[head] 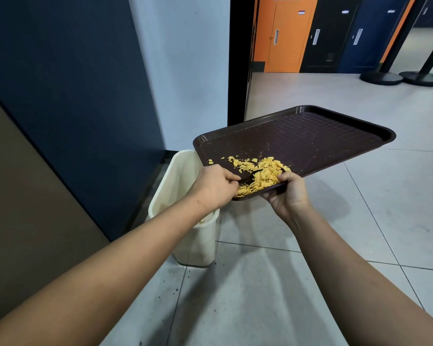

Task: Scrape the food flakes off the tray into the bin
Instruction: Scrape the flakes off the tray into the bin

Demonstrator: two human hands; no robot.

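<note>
brown plastic tray point(310, 136) is held up in the air, tilted so its near corner dips low over the bin point(185, 196). yellow food flakes point(263, 176) sit in a heap at that low corner, right between the two hands. right hand point(289, 196) grips the near edge of the tray, thumb on top just beside the flakes. left hand point(214, 186) is curled round a dark scraper point(250, 176) whose tip lies in the heap. cream bin stands on the tiled floor point(260, 295) by the wall point(180, 71), under the left wrist, with a few flakes inside.
</note>
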